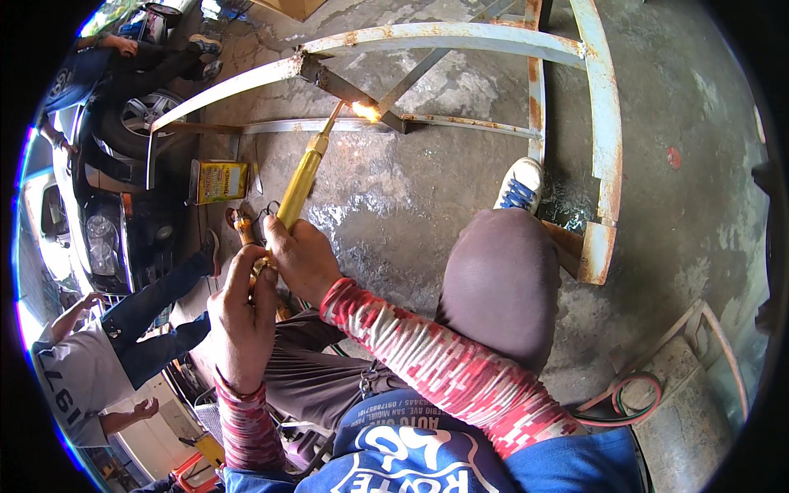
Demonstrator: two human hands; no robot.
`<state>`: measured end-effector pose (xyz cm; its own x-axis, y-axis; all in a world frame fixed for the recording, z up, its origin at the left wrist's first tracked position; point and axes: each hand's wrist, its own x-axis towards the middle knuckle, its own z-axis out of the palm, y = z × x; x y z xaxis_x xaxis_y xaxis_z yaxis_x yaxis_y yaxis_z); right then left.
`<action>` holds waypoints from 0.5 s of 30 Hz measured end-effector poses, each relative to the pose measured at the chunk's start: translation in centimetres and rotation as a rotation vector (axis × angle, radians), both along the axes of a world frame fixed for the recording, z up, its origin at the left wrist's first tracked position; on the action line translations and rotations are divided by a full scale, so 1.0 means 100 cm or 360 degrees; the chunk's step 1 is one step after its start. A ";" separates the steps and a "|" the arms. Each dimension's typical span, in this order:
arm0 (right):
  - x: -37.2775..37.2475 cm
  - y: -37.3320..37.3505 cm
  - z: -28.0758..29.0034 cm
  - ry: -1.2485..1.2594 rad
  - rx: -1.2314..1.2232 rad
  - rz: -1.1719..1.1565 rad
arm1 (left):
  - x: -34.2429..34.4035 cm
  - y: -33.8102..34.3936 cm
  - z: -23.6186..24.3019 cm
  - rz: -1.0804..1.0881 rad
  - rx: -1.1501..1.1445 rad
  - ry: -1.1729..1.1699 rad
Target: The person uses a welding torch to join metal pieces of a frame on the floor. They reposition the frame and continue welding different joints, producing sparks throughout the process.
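Right hand (302, 259) closed round yellow torch (300, 185); left hand (246, 320) pinching its rear fittings (261, 267), just behind; flame (366, 111) ahead, at rusty frame (444, 34); flame swinging left could ignite can (220, 181) ahead-left of hands.

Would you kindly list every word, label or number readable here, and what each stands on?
I'll leave the wording uncopied.
Rectangular can: dark lettering on a yellow label; the smaller print is too small to read.
Wearer's blue shirt: large white letters, upside down in view, smaller lines above.
White shirt at left: large dark digits.
Dark shirt at upper left: pale marking, unreadable.
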<state>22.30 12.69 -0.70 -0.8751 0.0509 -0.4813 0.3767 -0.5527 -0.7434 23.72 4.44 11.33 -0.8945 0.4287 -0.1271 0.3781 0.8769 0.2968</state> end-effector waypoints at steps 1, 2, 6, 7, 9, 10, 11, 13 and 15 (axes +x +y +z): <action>0.000 0.000 0.000 0.0010 0.0002 0.0002 | -0.001 0.000 0.000 -0.0020 -0.0016 0.0025; 0.000 -0.001 -0.001 0.0011 0.0012 -0.0010 | -0.001 0.000 -0.001 -0.0022 -0.0018 0.0026; -0.003 -0.003 -0.002 0.0020 0.0005 -0.0042 | -0.002 0.000 -0.004 -0.0053 -0.0001 0.0070; -0.003 -0.004 -0.002 0.0005 0.0006 -0.0034 | -0.002 0.000 -0.004 -0.0055 -0.0009 0.0077; -0.003 -0.005 -0.001 0.0009 0.0015 -0.0077 | -0.002 -0.001 -0.004 -0.0060 -0.0026 0.0089; -0.003 -0.005 -0.001 -0.0023 0.0047 -0.0063 | -0.002 -0.001 -0.003 -0.0040 -0.0035 0.0070; -0.003 -0.004 0.000 0.0013 0.0027 -0.0090 | -0.002 -0.001 -0.002 -0.0020 -0.0044 0.0051; -0.001 -0.002 0.000 0.0032 0.0027 -0.0081 | -0.002 -0.001 -0.002 -0.0004 -0.0054 0.0042; -0.001 -0.001 0.001 0.0022 -0.0017 -0.0083 | -0.002 0.000 -0.002 0.0013 -0.0056 0.0046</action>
<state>22.18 12.57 -0.55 -0.8780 0.0914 -0.4699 0.3369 -0.5793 -0.7422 23.53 4.43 11.17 -0.9015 0.4170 -0.1160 0.3788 0.8898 0.2547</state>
